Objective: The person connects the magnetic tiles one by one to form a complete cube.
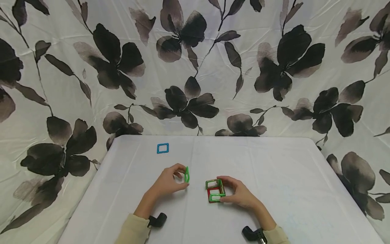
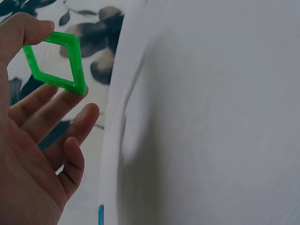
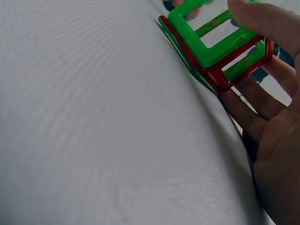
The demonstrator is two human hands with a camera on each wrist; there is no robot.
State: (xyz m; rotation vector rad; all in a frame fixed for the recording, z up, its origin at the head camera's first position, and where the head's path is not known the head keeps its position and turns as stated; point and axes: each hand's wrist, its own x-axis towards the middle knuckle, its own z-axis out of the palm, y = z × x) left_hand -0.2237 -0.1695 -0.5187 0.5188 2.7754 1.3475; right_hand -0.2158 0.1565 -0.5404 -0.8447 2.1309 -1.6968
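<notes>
Above the desk (image 1: pixel 274 162), well in from its far edge, the left hand (image 1: pixel 169 181) pinches a green frame (image 2: pixel 78 65) upright between thumb and fingertips, its other fingers loosely bent. The right hand (image 1: pixel 240 195), part-way open, grips a small box of red and green frames (image 1: pixel 217 195), thumb on the near side and fingers round the far side. The box stands on the desk just beside the green frame, apart from it, a red frame at its bottom. Close to the far edge, toward the far left corner, a blue frame (image 1: pixel 163 152) lies flat. White cloth covers the desk; behind it hangs a pale, creased curtain (image 1: pixel 240 74) printed with dark flowers.
</notes>
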